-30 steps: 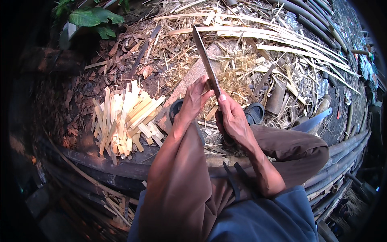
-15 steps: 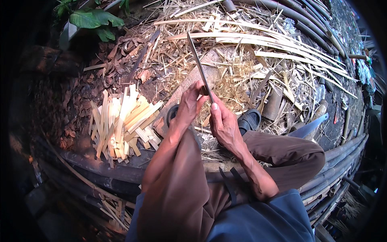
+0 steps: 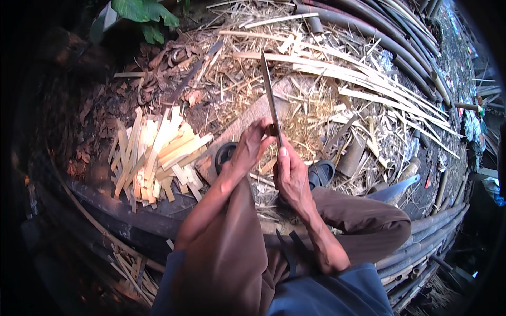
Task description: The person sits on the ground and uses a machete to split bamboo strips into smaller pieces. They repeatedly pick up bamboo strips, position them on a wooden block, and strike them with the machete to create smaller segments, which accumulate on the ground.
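Note:
My right hand (image 3: 291,176) is closed around the lower end of a long knife (image 3: 270,95), whose narrow blade points away from me and up. Close against the base of the blade, on its left, my left hand (image 3: 252,143) has its fingers curled in. A small dark bit shows at those fingertips, but what it is stays hidden. Both hands are over the gap between my knees. To the left of my left hand lies a heap of short, pale split bamboo pieces (image 3: 153,158) on the ground.
Long pale bamboo strips (image 3: 363,73) spread over shavings at the far right. A handsaw (image 3: 395,190) lies beyond my right knee. Dark bamboo poles (image 3: 342,20) line the back. A dark, blade-like strip (image 3: 190,79) lies among dry leaves. Sandals (image 3: 321,174) are on my feet.
The view has shifted slightly, so the ground scene sits a little differently. The knife looks more upright. Both hands stay close together, with the right still gripping the knife.

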Tool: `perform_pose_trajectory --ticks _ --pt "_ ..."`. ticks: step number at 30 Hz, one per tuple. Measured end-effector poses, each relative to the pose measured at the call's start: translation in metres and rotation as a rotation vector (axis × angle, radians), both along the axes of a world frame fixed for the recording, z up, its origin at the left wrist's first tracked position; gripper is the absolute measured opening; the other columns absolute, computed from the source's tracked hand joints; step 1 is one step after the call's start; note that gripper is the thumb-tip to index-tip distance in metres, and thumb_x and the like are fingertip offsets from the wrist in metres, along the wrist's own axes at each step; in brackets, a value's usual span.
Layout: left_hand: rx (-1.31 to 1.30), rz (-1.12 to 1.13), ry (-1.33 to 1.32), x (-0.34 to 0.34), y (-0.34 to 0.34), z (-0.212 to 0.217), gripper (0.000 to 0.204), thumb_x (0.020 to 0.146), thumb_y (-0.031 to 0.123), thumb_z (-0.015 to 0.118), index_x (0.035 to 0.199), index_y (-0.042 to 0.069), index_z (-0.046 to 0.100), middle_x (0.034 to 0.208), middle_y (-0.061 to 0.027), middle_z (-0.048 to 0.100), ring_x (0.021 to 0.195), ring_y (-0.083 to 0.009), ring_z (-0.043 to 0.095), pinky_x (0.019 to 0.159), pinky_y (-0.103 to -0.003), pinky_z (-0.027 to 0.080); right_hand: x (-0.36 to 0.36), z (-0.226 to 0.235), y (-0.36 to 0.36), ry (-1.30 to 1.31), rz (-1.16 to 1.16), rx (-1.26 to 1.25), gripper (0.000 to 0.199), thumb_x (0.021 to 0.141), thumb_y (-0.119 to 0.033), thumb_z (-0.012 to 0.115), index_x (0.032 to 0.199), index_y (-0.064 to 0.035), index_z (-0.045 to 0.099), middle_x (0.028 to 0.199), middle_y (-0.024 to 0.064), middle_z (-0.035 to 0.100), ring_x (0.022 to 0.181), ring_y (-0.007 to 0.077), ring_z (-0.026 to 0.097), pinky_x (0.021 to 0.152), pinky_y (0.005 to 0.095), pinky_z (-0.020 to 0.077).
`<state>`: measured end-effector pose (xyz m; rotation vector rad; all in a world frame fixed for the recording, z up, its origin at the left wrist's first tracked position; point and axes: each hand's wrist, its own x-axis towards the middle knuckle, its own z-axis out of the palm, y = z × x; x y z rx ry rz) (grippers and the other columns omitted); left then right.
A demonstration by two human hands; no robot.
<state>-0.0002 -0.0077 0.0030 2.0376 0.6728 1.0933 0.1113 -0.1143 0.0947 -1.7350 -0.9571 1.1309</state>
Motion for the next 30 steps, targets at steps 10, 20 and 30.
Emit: perform_pose_trajectory --ticks 10,20,30 --pt "-0.267 -0.007 0.356 -0.018 -0.020 -0.008 0.099 0.083 0.028 0.076 0.154 -0.002 0.013 0.155 -0.0279 0.026 0.143 -0.0422 0.029 0.119 -0.044 0.029 -0.008 0.001 -0.004 0.099 -0.015 0.062 0.045 0.107 -0.023 0.039 0.148 -0.0056 0.045 0.064 -0.0017 0.046 0.061 0.0054 0.044 0.054 0.0252 0.0364" --pt "-0.480 0.288 0.475 -0.076 -0.020 0.013 0.063 0.089 0.022 0.073 0.141 -0.001 0.047 0.138 -0.0258 0.054 0.130 -0.0377 0.052 0.108 -0.042 0.042 0.007 -0.013 0.009 -0.031 0.036 -0.033 0.059 0.107 -0.031 0.038 0.155 -0.0013 0.026 0.067 0.0029 0.046 0.062 0.0119 0.046 0.059 0.0314 0.0418" --pt "-0.469 0.242 0.070 -0.049 -0.011 0.018 0.056 0.092 0.029 0.072 0.136 0.000 0.053 0.132 -0.0180 0.059 0.122 -0.0283 0.057 0.102 -0.040 0.047 0.013 -0.054 0.011 -0.026 0.078 -0.165 0.060 0.106 -0.036 0.042 0.151 0.0029 0.031 0.088 0.0273 0.063 0.089 0.0284 0.064 0.082 0.0396 0.0483"
